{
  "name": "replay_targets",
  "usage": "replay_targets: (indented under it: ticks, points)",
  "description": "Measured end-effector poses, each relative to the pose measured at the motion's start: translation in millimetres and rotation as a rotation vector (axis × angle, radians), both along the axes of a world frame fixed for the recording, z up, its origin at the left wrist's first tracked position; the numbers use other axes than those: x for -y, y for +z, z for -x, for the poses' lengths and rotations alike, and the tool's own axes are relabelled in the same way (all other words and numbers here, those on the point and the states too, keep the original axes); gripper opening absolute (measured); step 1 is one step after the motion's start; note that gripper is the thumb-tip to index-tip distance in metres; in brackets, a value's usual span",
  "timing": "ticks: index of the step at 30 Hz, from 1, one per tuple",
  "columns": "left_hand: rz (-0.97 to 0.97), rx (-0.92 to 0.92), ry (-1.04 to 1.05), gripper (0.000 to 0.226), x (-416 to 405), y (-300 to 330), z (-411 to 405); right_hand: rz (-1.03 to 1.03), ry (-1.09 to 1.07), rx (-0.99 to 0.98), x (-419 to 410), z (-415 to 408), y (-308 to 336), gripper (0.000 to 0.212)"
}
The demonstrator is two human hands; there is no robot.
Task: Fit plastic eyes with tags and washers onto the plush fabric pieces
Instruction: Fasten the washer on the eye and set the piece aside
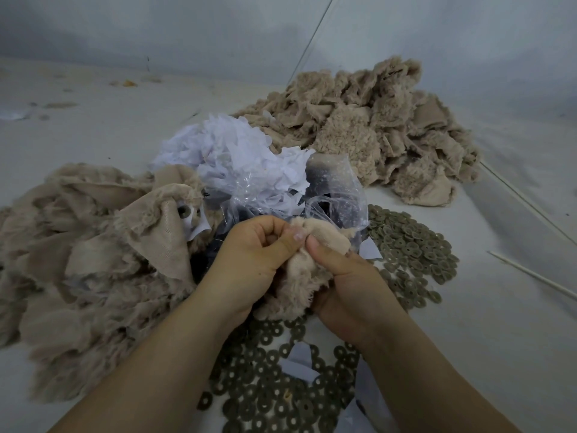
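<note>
Head view: a person sits over a pale work surface (468, 323) and works a small beige plush piece (299, 276) held up between both hands, near the middle of the surface toward its near edge. The left hand (249, 254) has its fingers curled in and its thumb pressed against the bare backing at the top of the piece; the right hand (346, 285) grips from the other side, thumb lying along the cloth and pinching it. Whether an eye is already under the fabric I cannot tell; the fold hides it.

Dull olive washers (412, 245) lie scattered along the right side and spill toward the near edge under the wrists. A clear bag (334, 189) sits just behind the hands, with a heap of white paper tags (237, 157) beside it. A pile of plush pieces (93, 260) covers the left edge, and another mound of plush (374, 129) sits at the far right.

The piece looks light and floppy, so I judge it will sag and bunch unless both hands keep it taut. The furry side seems slippery to grip; the smooth woven backing gives the better hold, pinched close to where the eye post must pass. The washers look small and stiff, easy to fumble, best picked by the rim.
</note>
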State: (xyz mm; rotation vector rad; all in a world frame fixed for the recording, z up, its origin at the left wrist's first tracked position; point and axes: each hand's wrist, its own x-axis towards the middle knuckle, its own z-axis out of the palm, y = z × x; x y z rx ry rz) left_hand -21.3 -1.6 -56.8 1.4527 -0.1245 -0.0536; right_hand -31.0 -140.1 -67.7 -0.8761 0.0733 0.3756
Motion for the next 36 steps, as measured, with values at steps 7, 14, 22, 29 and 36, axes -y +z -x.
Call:
replay_targets:
  ticks: [7, 14, 22, 29, 36]
  points:
    - [0.060, -0.044, -0.140, 0.020, -8, 5, 1, -0.019, 0.078, -0.059, 0, 2, 3, 0.046]
    - [0.178, -0.105, -0.216, 0.007, -13, 8, 1, 0.016, 0.136, -0.001, 7, -1, 3, 0.043]
    - [0.250, -0.104, -0.213, 0.003, -11, 7, 4, -0.005, 0.155, 0.065, 11, 0, 2, 0.046]
    - [0.270, -0.131, -0.083, 0.007, -10, 5, 1, 0.156, 0.010, 0.015, 19, -14, 11, 0.042]
    - [0.331, -0.172, -0.048, 0.007, -10, 6, -2, 1.180, -0.595, 0.335, 49, -76, 19, 0.018]
